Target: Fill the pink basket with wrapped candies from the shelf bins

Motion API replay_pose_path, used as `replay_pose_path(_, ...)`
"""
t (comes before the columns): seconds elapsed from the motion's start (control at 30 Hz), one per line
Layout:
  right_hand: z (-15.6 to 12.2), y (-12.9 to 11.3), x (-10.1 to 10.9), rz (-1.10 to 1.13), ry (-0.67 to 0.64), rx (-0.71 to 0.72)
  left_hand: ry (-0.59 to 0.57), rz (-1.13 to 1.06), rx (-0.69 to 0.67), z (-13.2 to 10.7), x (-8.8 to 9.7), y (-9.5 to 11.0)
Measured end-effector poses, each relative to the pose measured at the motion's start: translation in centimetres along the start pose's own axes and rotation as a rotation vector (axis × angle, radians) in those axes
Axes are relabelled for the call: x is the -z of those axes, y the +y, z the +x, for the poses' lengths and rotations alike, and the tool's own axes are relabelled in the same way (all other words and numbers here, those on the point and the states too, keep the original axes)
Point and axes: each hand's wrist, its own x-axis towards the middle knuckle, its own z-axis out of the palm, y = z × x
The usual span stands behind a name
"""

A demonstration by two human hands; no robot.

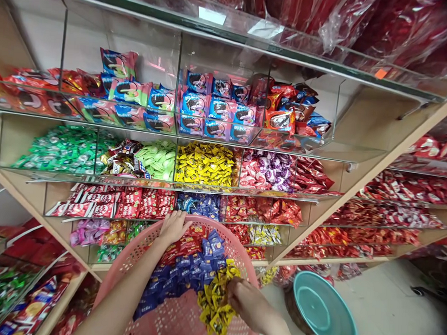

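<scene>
Right hand (252, 304), fingers curled against the yellow packets (216, 307), hides whether it grips any; the left hand (173, 229) lies on the far rim of the perforated pink basket (178, 315), its hold unclear. Small and shiny, the yellow packets heap inside at right, beside blue packets (188, 270), while shelves (333, 209) crowd the far rim and open floor (383, 308) shows beyond a teal basin (315, 305)

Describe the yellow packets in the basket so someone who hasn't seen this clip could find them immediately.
Start with the large pink basket in the foreground. Toward its right side, beside the right hand, lie the yellow packets. Their yellow wrappers set them apart from the blue packets next to them and the red ones farther back.
</scene>
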Motion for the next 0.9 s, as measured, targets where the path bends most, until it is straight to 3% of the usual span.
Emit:
replay_pose_path(0.3, 1.4, 0.7, -2.6, -0.239, 0.011, -0.086, 0.007, -0.006, 0.002, 0.1, -0.4, -0.2)
replay_pose_path(0.4, 1.2, 0.3, -2.0, -0.237, -0.002, -0.114, 0.003, -0.012, 0.002, 0.1, -0.4, -0.2)
replay_pose_path(0.53, 1.1, -1.1, 1.4, -0.228, 0.027, -0.097, 0.002, -0.022, 0.006, 0.0, -0.4, -0.3)
replay_pose_path(0.63, 2.4, -2.7, 5.0, -0.181, 0.155, 0.039, 0.010, -0.020, 0.000, 0.0, -0.5, -0.3)
replay_pose_path(0.8, 7.8, -6.3, 10.8, -0.030, 0.483, 0.260, 0.008, -0.013, -0.002, 0.0, -0.4, -0.2)
replay_pose_path(0.9, 12.1, -8.1, 13.4, 0.000, 0.662, 0.314, 0.002, -0.015, 0.003, -0.1, -0.1, -0.1)
